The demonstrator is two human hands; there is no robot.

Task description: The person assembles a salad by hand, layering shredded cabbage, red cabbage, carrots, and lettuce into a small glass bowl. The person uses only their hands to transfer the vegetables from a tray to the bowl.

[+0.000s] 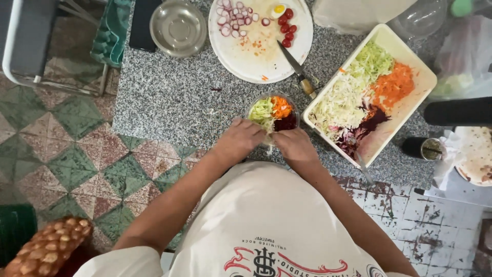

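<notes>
A small clear bowl point(273, 114) stands on the speckled granite counter point(169, 97), filled with shredded cabbage, grated carrot and dark beetroot. My left hand point(239, 139) rests at the bowl's near left side, fingers curled against it. My right hand point(293, 145) is at its near right side, fingers bent over the rim. Whether the fingers pinch any salad is hidden.
A white rectangular tray point(421, 72) with cabbage, carrot and beetroot lies to the right. A round white plate point(256, 66) holds radish slices, cherry tomatoes and half an egg; a knife point(296, 68) lies across its edge. A steel bowl point(178, 26) sits at the back left.
</notes>
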